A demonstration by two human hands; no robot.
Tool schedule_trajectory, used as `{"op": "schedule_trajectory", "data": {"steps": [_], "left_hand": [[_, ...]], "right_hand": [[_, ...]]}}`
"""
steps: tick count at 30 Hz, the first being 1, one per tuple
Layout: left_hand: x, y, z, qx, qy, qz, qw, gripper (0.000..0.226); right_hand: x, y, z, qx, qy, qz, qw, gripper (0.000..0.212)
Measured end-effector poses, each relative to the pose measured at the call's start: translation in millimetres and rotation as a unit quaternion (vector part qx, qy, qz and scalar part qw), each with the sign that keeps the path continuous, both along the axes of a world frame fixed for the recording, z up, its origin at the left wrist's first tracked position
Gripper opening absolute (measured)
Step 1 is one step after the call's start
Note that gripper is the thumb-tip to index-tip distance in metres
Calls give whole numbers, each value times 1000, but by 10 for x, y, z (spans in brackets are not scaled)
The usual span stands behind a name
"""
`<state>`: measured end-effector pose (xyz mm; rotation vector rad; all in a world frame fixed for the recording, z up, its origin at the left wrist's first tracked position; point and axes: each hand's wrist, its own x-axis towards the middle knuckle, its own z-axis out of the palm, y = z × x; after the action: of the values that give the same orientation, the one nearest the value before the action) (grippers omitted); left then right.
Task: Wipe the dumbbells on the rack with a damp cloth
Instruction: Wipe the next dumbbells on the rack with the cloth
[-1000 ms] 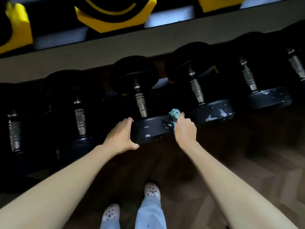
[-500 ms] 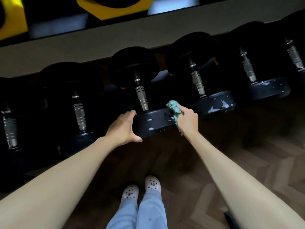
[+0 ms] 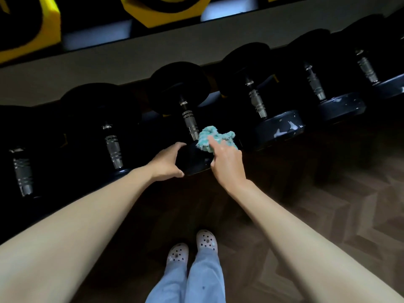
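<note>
The left grip (image 3: 166, 162) is clasping the near head of a black dumbbell (image 3: 189, 124) at the centre of the frame, fingers curling over the head's upper left edge and the thumb lying along its lower rim, with the bare forearm reaching in from the lower left. The right grip is (image 3: 227, 164) holding a bunched teal cloth (image 3: 204, 139) against the top of the same head, just beside the foot of the steel handle; its forefinger is stretching forward across the cloth while the other fingers are folding beneath it, out of plain view. The back of this hand is facing the camera and the wrist is bending slightly leftward, the forearm coming in from the lower right. The dumbbell is lying on the lower shelf of the rack (image 3: 153, 55), its handle pointing away toward the upper part of the frame and its far head sitting under the grey rail. More black dumbbells are lying in a row on either side, the right neighbour (image 3: 277, 130) showing pale scuffs on its near head. Yellow-edged weights (image 3: 150, 20) are sitting on the shelf above, along the top of the frame. At bottom centre, white clogs (image 3: 178, 254) and pale blue trousers (image 3: 196, 281) are standing on the dark wooden floor (image 3: 328, 204).
</note>
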<state>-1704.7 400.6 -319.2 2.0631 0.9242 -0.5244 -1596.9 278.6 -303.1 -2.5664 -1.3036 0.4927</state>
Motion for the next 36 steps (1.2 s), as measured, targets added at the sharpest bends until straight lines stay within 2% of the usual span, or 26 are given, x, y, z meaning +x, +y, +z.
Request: {"op": "schedule_trajectory", "data": {"steps": [3, 6, 8, 13, 25, 29, 34, 36], "left_hand": [[7, 40, 54, -25, 11, 5, 1000, 82], [75, 50, 63, -12, 12, 43, 999, 67], [84, 57, 56, -14, 13, 63, 998, 65], [64, 22, 63, -12, 19, 71, 997, 65], [172, -10, 214, 24, 33, 80, 996, 46], [144, -28, 211, 25, 37, 65, 997, 49], [143, 1, 197, 15, 22, 65, 998, 25], [138, 3, 200, 14, 18, 68, 997, 29]], "right_hand": [[-165, 0, 57, -55, -25, 67, 996, 57], [-222, -44, 47, -56, -112, 123, 984, 66], [-167, -96, 3, -48, -130, 152, 979, 67], [-115, -236, -129, -72, -123, 205, 968, 68], [-25, -362, -183, -42, -157, 241, 957, 62], [78, -402, -198, -7, -166, 272, 948, 59], [275, -511, -203, 6, -175, 313, 933, 53], [375, -572, -235, -18, -174, 319, 932, 47]]}}
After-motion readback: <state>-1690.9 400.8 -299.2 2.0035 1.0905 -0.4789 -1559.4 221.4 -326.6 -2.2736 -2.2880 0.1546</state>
